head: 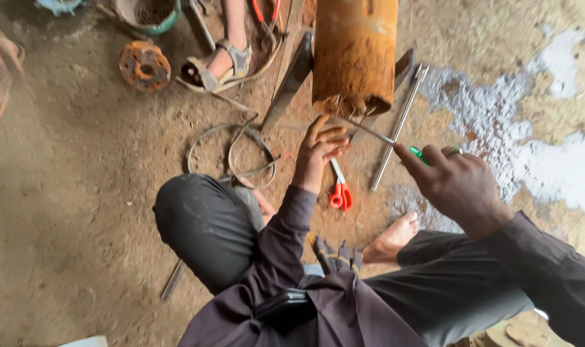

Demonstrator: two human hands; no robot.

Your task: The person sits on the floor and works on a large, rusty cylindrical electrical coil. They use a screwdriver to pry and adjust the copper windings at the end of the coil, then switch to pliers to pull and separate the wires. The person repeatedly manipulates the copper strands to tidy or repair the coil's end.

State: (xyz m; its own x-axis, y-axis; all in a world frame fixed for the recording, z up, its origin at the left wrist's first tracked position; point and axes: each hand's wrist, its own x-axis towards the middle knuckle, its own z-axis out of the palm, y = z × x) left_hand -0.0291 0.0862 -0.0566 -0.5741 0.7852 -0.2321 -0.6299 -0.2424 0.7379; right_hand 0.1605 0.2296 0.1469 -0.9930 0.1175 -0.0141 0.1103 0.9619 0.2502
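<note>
Gripping screwdriver (395,138), right hand (456,183) (closed)

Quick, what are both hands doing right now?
Left hand: open, fingers at the rusty cylinder's frayed edge.
Right hand: closed on a green-handled tool.
</note>
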